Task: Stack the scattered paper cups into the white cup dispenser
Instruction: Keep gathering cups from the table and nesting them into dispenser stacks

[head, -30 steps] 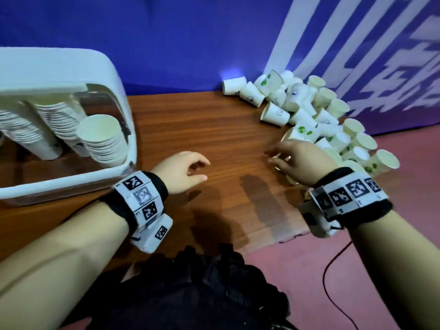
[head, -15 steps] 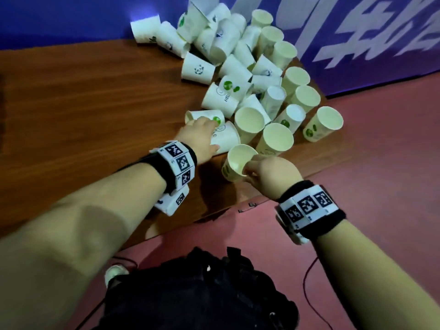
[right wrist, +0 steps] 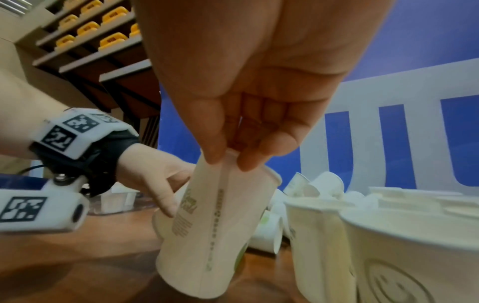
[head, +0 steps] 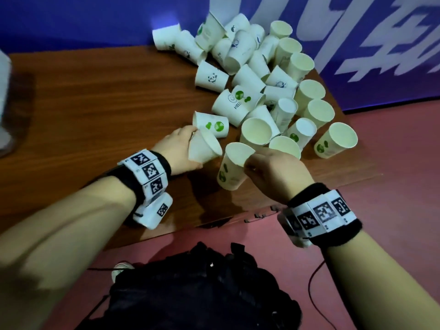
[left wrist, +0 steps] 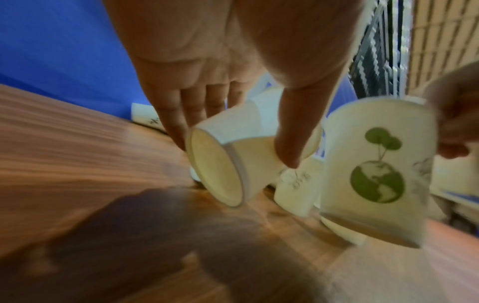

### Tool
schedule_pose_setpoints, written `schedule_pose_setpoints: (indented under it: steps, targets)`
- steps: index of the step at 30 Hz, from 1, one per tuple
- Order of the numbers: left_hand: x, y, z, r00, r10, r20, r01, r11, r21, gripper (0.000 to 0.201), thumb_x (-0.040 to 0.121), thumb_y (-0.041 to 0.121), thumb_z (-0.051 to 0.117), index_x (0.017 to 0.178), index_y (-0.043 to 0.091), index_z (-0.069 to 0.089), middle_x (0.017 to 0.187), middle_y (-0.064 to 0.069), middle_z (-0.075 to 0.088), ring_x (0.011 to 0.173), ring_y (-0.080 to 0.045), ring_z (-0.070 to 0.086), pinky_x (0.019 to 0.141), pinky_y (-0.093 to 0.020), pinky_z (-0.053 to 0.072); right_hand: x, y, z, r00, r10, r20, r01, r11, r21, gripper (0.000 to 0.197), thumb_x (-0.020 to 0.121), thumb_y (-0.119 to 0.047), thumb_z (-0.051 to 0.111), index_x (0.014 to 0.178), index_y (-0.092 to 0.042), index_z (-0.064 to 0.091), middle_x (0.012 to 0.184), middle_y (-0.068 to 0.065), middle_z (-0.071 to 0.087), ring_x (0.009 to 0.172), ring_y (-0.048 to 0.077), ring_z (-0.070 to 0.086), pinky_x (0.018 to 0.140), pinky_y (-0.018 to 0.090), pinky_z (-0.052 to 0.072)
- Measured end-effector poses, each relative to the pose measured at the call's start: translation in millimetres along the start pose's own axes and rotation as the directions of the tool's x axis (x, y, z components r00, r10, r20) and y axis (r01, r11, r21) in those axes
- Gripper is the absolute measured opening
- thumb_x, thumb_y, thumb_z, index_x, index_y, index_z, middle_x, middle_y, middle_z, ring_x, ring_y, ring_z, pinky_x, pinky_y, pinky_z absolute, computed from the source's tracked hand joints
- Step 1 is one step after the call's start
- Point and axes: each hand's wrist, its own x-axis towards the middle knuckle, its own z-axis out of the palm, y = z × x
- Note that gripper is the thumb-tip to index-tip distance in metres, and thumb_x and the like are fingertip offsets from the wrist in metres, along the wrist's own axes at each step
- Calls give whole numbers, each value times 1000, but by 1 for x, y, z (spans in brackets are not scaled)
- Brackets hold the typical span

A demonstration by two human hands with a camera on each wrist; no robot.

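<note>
Several white paper cups (head: 250,75) lie scattered at the table's far right. My left hand (head: 181,148) holds a plain cup (head: 203,148) on its side between fingers and thumb; the left wrist view shows that cup (left wrist: 233,160) with its base toward the camera. My right hand (head: 273,170) pinches the rim of an upright cup with a green globe print (head: 232,170), lifted just off the wood. In the right wrist view, thumb and forefinger clamp that cup's (right wrist: 212,231) rim. A sliver of the white cup dispenser (head: 3,103) shows at the left edge.
The wooden table (head: 95,103) ends close to my body, with red floor (head: 392,151) to the right. A blue banner (head: 71,20) stands behind the cups. A black bag (head: 202,289) lies below the table edge, with a cable nearby.
My view swung right from the dispenser to the cup pile. Both hands reached in; the left took up a cup on its side, the right raised a cup by its rim.
</note>
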Motion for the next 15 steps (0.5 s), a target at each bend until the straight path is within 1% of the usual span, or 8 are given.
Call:
schedule_pose_setpoints:
  steps: [2, 4, 6, 8, 11, 13, 15]
  targets:
    - [-21, -21, -14, 999, -18, -32, 15, 995, -100, 94, 69, 32, 77, 142, 20, 21, 145, -8, 33, 129, -26, 38, 101, -32, 34, 9, -11, -5, 1000, -28, 11, 28, 999, -21, 17, 82, -23, 56, 83, -9, 67, 84, 12, 66, 76, 34, 63, 56, 35, 46]
    - [-39, -43, -28, 995, -52, -81, 37, 983, -180, 95, 68, 30, 78, 142, 20, 19, 146, -7, 33, 130, -24, 38, 102, -33, 34, 22, -24, -8, 997, -60, 51, 62, 997, -38, 17, 86, -22, 58, 92, -9, 65, 95, 12, 64, 89, 34, 61, 65, 38, 46]
    - [-57, -69, -42, 983, -108, -145, 66, 960, -272, 96, 68, 28, 79, 142, 20, 18, 144, -6, 35, 129, -23, 38, 102, -33, 34, 36, -43, -9, 992, -114, 59, 116, 993, -34, 18, 87, -23, 58, 96, -9, 64, 99, 12, 63, 93, 33, 59, 70, 39, 47]
    - [-76, -96, -57, 963, -159, -218, 73, 931, -358, 94, 69, 23, 78, 141, 19, 19, 142, -4, 37, 129, -22, 38, 99, -29, 33, 52, -69, -8, 985, -159, 67, 162, 986, -48, 20, 88, -25, 56, 99, -11, 64, 100, 9, 63, 93, 32, 59, 72, 38, 48]
    - [-105, -140, -81, 922, -232, -310, 73, 890, -449, 91, 71, 18, 77, 141, 17, 19, 140, -3, 38, 127, -17, 37, 95, -23, 29, 79, -110, -3, 973, -217, 83, 222, 973, -57, 21, 89, -27, 54, 101, -12, 63, 103, 6, 62, 95, 28, 59, 73, 34, 45]
    - [-125, -177, -102, 885, -268, -380, 57, 873, -484, 91, 70, 17, 78, 141, 16, 20, 141, -4, 38, 125, -15, 37, 97, -23, 28, 100, -143, 0, 960, -271, 66, 274, 960, -56, 21, 89, -26, 54, 101, -12, 63, 103, 6, 62, 95, 28, 59, 73, 34, 45]
    - [-143, -211, -125, 842, -310, -442, 50, 859, -509, 91, 70, 16, 78, 140, 14, 21, 140, -6, 40, 128, -19, 38, 98, -25, 30, 120, -178, 1, 952, -305, 37, 307, 951, -41, 20, 88, -25, 56, 101, -12, 64, 102, 6, 62, 94, 29, 60, 70, 32, 42]
